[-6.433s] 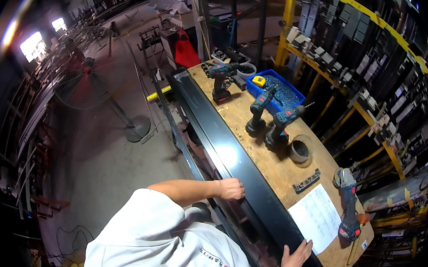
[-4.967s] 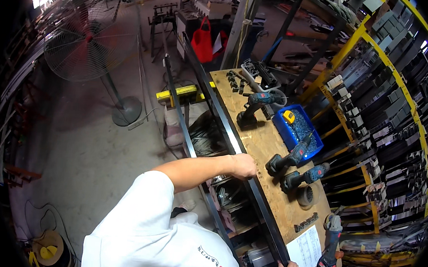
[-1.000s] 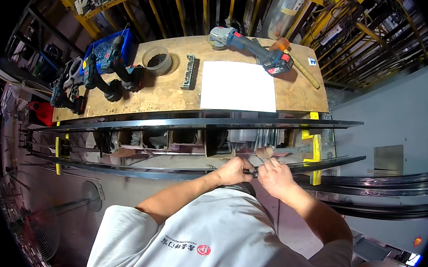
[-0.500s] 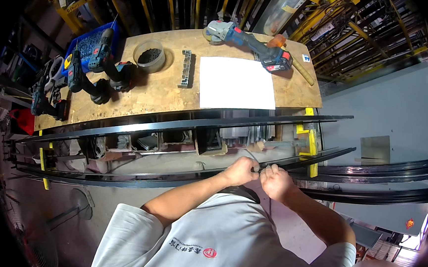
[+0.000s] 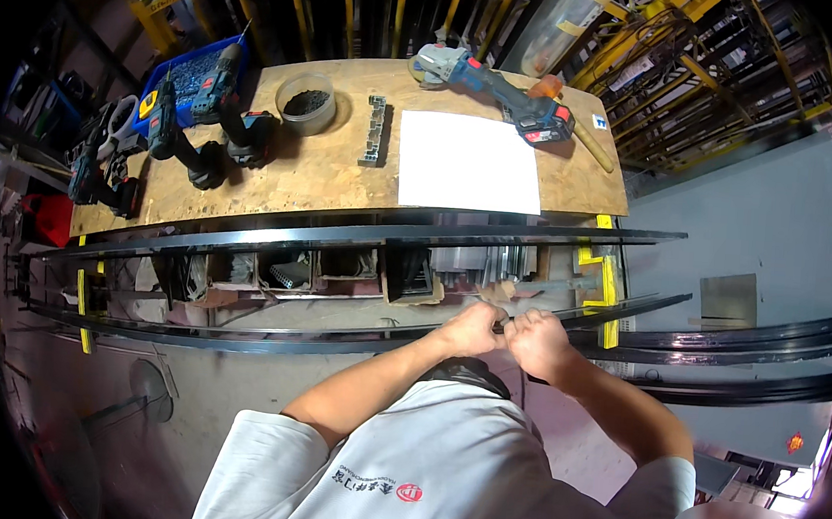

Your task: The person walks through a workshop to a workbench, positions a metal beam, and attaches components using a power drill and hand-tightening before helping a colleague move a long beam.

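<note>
Head view, left hand: the left hand (image 5: 474,329) is curled in narrow, thumb side against the other hand, seemingly pinching a small dark piece (image 5: 502,326) mostly hidden by the fingers.
Right hand: the right hand (image 5: 537,343) is bunched too, knuckles up, meeting the left, probably to steady that piece from both sides.
Near bar: a long, slim black metal profile (image 5: 639,309) runs rightward from the fingers; whether it joins the bars left of them I cannot tell.
Far bar: a glossy dark grey metal profile (image 5: 340,235) lies beyond the fingers, along the bench edge, apart from both hands.
Yellow supports: an angular yellow metal bracket (image 5: 609,292) right of the fingers and another yellow upright bracket (image 5: 83,311) far left presumably hold the lengths off the floor.
Bench: the tan plywood worktop (image 5: 335,181) beyond the fingers keeps a blue-and-grey angle grinder (image 5: 494,87) and white paper sheet (image 5: 471,162) within reach, likely for convenience.
</note>
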`<state>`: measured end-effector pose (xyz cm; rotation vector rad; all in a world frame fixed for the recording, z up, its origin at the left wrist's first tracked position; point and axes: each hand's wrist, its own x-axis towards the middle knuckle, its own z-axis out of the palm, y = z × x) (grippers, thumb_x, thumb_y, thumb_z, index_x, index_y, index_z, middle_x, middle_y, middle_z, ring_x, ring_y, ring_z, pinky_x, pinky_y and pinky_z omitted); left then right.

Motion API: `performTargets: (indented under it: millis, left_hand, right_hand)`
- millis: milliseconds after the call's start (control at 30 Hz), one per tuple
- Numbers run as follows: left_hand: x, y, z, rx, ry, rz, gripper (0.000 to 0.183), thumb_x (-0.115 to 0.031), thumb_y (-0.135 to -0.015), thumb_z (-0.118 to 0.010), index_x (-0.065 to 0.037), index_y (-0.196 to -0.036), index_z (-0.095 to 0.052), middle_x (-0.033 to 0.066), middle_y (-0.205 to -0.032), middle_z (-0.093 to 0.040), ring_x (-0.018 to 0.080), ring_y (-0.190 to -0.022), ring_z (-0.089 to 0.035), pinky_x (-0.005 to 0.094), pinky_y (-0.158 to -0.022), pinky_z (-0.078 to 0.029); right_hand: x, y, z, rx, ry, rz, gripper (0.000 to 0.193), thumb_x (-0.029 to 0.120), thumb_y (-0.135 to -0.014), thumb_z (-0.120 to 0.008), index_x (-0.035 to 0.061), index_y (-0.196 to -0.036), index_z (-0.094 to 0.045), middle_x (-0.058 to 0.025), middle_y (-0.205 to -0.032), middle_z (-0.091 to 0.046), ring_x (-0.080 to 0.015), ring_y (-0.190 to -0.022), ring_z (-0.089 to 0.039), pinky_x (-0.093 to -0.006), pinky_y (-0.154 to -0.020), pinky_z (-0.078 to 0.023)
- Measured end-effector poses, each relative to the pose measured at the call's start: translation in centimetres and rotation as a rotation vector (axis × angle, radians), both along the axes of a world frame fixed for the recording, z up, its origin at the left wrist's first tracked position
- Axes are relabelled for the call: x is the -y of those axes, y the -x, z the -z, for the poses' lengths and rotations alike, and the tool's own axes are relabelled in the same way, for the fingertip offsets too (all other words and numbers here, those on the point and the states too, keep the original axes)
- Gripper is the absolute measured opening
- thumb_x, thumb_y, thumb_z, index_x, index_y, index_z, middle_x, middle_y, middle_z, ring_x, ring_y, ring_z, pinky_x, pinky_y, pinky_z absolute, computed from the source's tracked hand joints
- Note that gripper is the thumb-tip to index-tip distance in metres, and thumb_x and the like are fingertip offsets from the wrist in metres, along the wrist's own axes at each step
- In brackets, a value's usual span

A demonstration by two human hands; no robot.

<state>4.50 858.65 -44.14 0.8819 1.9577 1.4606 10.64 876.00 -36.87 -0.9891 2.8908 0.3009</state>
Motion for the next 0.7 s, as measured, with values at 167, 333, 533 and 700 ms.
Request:
performTargets:
  millis: [167, 333, 533, 700]
  left_hand:
    - [0.5, 0.4, -2.7, -0.145, 0.036, 0.032, 0.035, -0.033, -0.088, -0.068, 0.002, -0.086, -0.069, 0.0269, -0.083, -0.067, 0.0459, -0.078, -0.065, 0.0501, -0.071, -0.053]
    - [1.5, -0.9, -4.1, -0.281, 0.119, -0.055, 0.029, -0.027, -0.089, -0.063, -0.001, -0.080, -0.070, 0.0232, -0.083, -0.068, 0.0437, -0.080, -0.067, 0.0508, -0.072, -0.054]
    - [-0.6, -2.6, -0.1, -0.302, 0.400, -0.141, 0.023, -0.023, -0.086, -0.066, -0.001, -0.080, -0.063, 0.0209, -0.076, -0.065, 0.0428, -0.077, -0.065, 0.0507, -0.069, -0.052]
    - [-0.4, -3.6, -0.6, -0.277, 0.418, -0.323, 0.027, -0.027, -0.092, -0.062, 0.000, -0.089, -0.058, 0.0208, -0.083, -0.063, 0.0423, -0.081, -0.063, 0.0498, -0.070, -0.051]
  right_hand:
    - [-0.4, 0.3, -0.8, 0.066, 0.235, 0.079, 0.010, 0.017, -0.076, -0.064, 0.0083, -0.075, -0.060, -0.0075, -0.074, -0.063, -0.0250, -0.073, -0.064, -0.0378, -0.068, -0.051]
    - [-0.6, 1.0, -0.2, 0.156, 0.575, 0.207, 0.022, 0.017, -0.075, -0.074, 0.0044, -0.084, -0.058, -0.0172, -0.085, -0.062, -0.0400, -0.082, -0.062, -0.0477, -0.074, -0.052]
    - [-3.2, 0.9, 1.8, 0.229, 0.817, 0.113, 0.026, 0.013, -0.076, -0.079, -0.0014, -0.091, -0.063, -0.0230, -0.098, -0.061, -0.0461, -0.095, -0.057, -0.0533, -0.085, -0.047]
    - [-4.7, 3.3, 3.2, 0.497, 0.786, 0.138, 0.023, 0.019, -0.089, -0.069, 0.0006, -0.076, -0.064, -0.0182, -0.080, -0.063, -0.0426, -0.079, -0.061, -0.0523, -0.072, -0.048]
